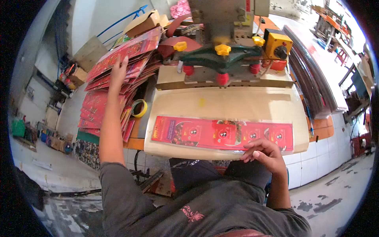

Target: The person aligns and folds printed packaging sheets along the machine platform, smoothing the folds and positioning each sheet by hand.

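Note:
A long red printed sheet (205, 132) with a clear, shiny edge lies across the cream work surface (177, 104) in front of me. Near its lower right edge is my right hand (269, 155), fingers loosely curved and apart from the thumb, with nothing visible in them. My left hand (119, 73) reaches to the pile of red printed sheets (136, 45) at the left, fingers stretched out over the top one. Whether it pinches an edge there is hard to see, but the fingers look extended.
Behind the work surface stands a press with a dark green bracket (221, 55), yellow knobs (223, 49) and a yellow control box (278, 45). A roll of yellow tape (139, 108) sits between pile and surface. Long stacked sheets (312, 75) lie at the right.

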Demonstrator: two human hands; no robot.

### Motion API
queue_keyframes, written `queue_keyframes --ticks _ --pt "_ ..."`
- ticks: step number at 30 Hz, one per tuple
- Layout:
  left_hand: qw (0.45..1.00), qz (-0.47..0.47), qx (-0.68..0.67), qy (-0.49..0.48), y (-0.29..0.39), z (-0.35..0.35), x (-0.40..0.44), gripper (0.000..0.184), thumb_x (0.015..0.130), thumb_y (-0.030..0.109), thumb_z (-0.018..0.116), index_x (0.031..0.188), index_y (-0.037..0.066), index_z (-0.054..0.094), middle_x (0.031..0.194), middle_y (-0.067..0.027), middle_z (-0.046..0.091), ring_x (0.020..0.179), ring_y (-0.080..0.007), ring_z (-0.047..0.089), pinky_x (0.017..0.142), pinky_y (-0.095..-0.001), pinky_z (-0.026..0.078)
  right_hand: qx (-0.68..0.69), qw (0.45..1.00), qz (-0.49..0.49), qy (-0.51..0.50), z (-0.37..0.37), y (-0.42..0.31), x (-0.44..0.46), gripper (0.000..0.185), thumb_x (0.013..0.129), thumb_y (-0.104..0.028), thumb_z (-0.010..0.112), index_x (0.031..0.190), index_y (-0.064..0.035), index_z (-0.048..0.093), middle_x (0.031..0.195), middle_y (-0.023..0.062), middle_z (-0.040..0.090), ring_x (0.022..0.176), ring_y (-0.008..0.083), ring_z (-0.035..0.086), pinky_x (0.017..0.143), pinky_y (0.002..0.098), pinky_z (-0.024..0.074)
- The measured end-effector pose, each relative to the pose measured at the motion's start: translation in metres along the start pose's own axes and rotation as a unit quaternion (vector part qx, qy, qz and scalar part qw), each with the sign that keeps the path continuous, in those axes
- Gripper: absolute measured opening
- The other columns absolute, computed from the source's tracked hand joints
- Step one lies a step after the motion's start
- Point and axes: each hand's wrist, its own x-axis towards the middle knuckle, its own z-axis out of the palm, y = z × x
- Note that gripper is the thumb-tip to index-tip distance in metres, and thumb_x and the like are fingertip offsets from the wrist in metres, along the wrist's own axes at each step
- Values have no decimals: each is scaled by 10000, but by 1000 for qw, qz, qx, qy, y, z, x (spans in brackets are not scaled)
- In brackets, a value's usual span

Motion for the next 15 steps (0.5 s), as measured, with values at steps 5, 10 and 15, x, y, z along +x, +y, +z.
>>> queue_keyframes --ticks 5,10,15 --pt "996 77 -26 41 26 -5 -36 662 976 422 578 1433 -35 438 1460 -202 478 1311 -280 492 1100 -357 362 -91 989 -28 110 -20 -11 -13 274 970 -167 616 1183 6 634 979 63 689 895 156 665 792 293 517" --pt "981 184 -5 56 109 -23 -131 417 1015 185 544 1375 -22 507 1404 -138 542 1273 -233 517 1072 -355 393 -214 923 -69 312 -57 -43 -30 246 973 -197 600 1075 14 674 870 47 710 751 89 630 660 225 471" --pt "990 71 -109 -62 85 -21 -207 318 1010 161 545 1250 -39 602 1235 -131 654 1106 -188 618 932 -308 478 -386 808 -34 444 -90 -43 -41 239 957 -199 600 1003 18 689 839 73 699 741 117 636 678 280 477"
